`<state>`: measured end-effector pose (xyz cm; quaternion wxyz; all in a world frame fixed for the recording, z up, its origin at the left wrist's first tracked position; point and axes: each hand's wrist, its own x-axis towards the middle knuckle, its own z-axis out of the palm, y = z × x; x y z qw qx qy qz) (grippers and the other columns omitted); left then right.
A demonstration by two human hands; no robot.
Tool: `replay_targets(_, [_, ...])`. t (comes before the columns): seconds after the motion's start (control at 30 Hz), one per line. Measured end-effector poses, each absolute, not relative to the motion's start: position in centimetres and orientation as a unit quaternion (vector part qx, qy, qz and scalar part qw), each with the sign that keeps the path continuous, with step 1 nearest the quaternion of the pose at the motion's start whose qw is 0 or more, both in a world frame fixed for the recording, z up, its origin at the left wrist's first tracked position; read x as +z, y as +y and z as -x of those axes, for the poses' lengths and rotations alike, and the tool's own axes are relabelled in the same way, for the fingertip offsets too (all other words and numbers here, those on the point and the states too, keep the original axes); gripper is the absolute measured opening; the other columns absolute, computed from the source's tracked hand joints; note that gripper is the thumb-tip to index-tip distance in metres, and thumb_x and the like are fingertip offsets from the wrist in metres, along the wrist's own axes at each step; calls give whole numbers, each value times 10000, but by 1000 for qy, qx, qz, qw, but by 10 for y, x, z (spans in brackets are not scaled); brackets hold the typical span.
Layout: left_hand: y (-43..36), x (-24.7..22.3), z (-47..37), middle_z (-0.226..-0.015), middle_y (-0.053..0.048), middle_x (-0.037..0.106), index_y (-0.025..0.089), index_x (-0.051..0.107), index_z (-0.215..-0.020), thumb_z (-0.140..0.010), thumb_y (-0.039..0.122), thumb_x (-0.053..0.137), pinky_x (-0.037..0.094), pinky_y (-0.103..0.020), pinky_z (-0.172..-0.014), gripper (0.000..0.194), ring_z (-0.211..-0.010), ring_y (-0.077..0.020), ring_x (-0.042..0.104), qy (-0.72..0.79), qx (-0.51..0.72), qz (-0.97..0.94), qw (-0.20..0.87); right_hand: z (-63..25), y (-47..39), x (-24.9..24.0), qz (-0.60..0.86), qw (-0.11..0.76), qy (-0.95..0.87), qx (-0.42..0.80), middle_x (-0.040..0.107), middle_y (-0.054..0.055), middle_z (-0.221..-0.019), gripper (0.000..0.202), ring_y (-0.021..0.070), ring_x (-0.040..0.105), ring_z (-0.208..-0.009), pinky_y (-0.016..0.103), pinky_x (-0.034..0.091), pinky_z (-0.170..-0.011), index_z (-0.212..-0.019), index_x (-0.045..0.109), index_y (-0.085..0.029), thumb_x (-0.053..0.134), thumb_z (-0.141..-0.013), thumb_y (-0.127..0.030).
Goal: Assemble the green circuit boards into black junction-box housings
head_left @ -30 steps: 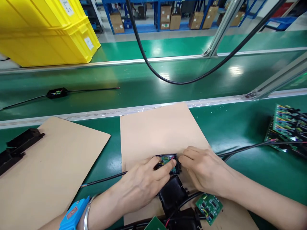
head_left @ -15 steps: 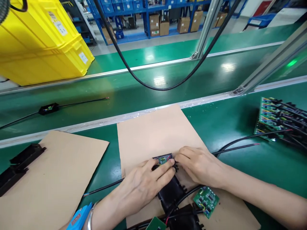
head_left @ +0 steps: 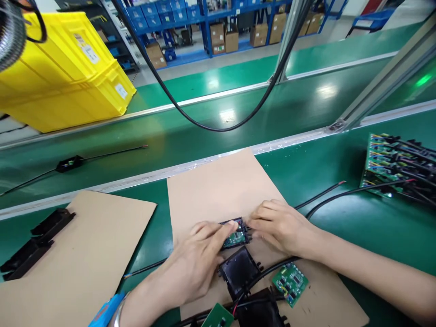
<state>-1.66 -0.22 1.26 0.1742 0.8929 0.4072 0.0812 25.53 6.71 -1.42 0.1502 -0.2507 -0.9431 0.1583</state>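
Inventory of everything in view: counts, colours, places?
Housing with board: one, black, centre
Other housings: two, black, lower centre
Uncased boards: two, green, bottom
Cardboard sheets: two, tan, left, centre
Left housings: two, black, left sheet
Wired boards: several, green, right
Cabled housing: one, black, beyond left sheet
Hanging cable: one, black, top centre
Bins: two, yellow, upper left
Boxes: several, brown, background
Bench: one, green, foreground
Wristband: one, blue, left wrist
Left hand: one, bare, on board
Right hand: one, bare, beside housing

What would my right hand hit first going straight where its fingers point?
Your right hand would likely first meet the nearest end of the black case holding a circuit board; whether they touch now is unclear.
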Motion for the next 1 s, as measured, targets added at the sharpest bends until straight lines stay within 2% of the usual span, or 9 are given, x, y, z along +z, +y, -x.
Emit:
replay_targets(0.1, [-12, 15, 38, -1278, -148, 523, 150, 376, -1402, -910, 194, 491, 490, -437, -957, 507, -1161, -277, 495, 486, 95, -854, 161, -271, 69, -10, 282, 143, -931, 185, 635, 91, -1047, 232, 224, 527, -974, 374, 403, -851, -1121, 633, -180, 558, -920, -267])
replay_targets(0.2, [-21, 10, 53, -1032, -97, 569, 177, 554, -1046, -927, 216, 459, 529, -399, -786, 157, -912, -246, 565, 531, 66, -834, 136, -279, 70, -7, 309, 135, -926, 167, 637, 84, -981, 143, 218, 545, -932, 358, 406, -797, -952, 651, -181, 515, -908, -173])
replay_targets(0.3, [-9, 11, 60, -895, -53, 532, 195, 510, -878, -963, 191, 360, 511, -338, -675, 172, -753, -199, 558, 558, 80, -818, 116, -277, 88, 4, 303, 160, -934, 103, 641, 75, -883, 203, 200, 557, -846, 335, 401, -725, -922, 637, -171, 444, -913, -108])
replay_targets(0.5, [118, 56, 66, -1022, -91, 544, 175, 553, -940, -941, 268, 457, 504, -371, -753, 134, -888, -258, 601, 635, 94, -765, -57, -247, 216, 58, 327, 224, -917, -38, 658, 69, -922, 202, 232, 592, -941, 362, 457, -815, -972, 669, -135, 490, -924, -217])
replay_targets(0.7, [194, 50, 64, -1346, -240, 467, 45, 485, -1280, -916, 293, 533, 411, -526, -980, 443, -1204, -391, 504, 657, 72, -749, -57, -230, 269, 63, 429, 186, -884, -24, 621, 153, -1187, 330, 333, 555, -1125, 487, 450, -911, -1146, 642, -65, 618, -843, -194])
replay_targets(0.8, [149, 40, 57, -1260, -144, 571, 123, 567, -1201, -932, 352, 527, 444, -432, -976, 356, -1155, -304, 554, 625, 85, -776, 4, -240, 197, 55, 363, 150, -917, 67, 674, 83, -1075, 204, 239, 616, -1010, 382, 482, -894, -1038, 693, -157, 618, -855, -208])
replay_targets(0.87, [102, 39, 46, -1143, -88, 633, 167, 615, -1098, -943, 385, 517, 468, -383, -938, 285, -1068, -248, 594, 588, 121, -792, 111, -248, 134, 50, 258, 83, -936, 223, 680, 42, -919, 135, 189, 622, -887, 342, 492, -827, -913, 700, -198, 570, -901, -231])
replay_targets(0.93, [54, 42, 31, -1079, -40, 655, 216, 622, -1062, -965, 417, 480, 499, -339, -866, 265, -973, -200, 622, 546, 134, -790, 245, -252, 79, 43, 243, 40, -918, 309, 640, 53, -869, 161, 214, 588, -906, 339, 489, -768, -861, 678, -202, 654, -856, -361])
replay_targets(1.0, [14, 45, 15, -1077, -23, 655, 249, 601, -1124, -919, 501, 553, 516, -326, -827, 328, -949, -196, 628, 517, 104, -774, 351, -251, 43, 36, 258, 25, -900, 350, 603, 54, -864, 144, 222, 557, -921, 325, 479, -742, -795, 626, -194, 685, -824, -322])
